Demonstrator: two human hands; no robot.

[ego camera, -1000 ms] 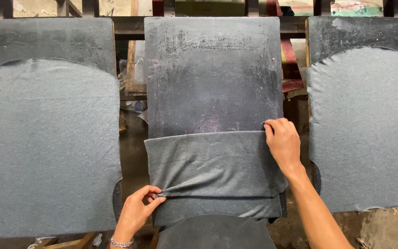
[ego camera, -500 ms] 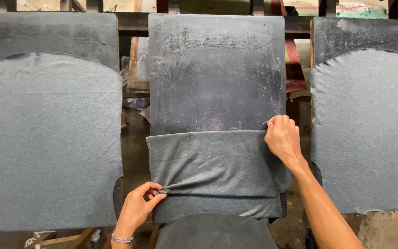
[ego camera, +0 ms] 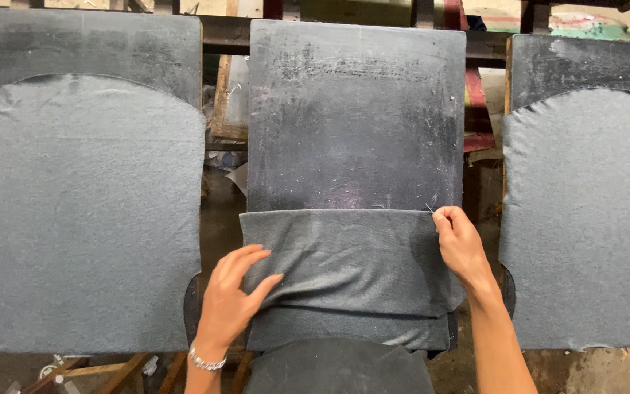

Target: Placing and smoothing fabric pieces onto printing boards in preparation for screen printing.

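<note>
A dark flat board (ego camera: 355, 117) stands in the middle, its upper part bare. A folded grey knit fabric piece (ego camera: 348, 270) lies across its lower part. My left hand (ego camera: 231, 295) rests with spread fingers on the fabric's left edge, a bracelet on the wrist. My right hand (ego camera: 461, 244) pinches the fabric's top right corner at the fold.
A left board (ego camera: 82, 211) and a right board (ego camera: 585, 219) each carry a grey fabric piece with a rounded top. Wooden frame parts and gaps show between the boards. A dark rounded pad (ego camera: 340, 368) sits below the middle board.
My left hand has let go of the pinched fabric edge and moved up, now lying flat with fingers spread. My right hand stays at the top right corner.
</note>
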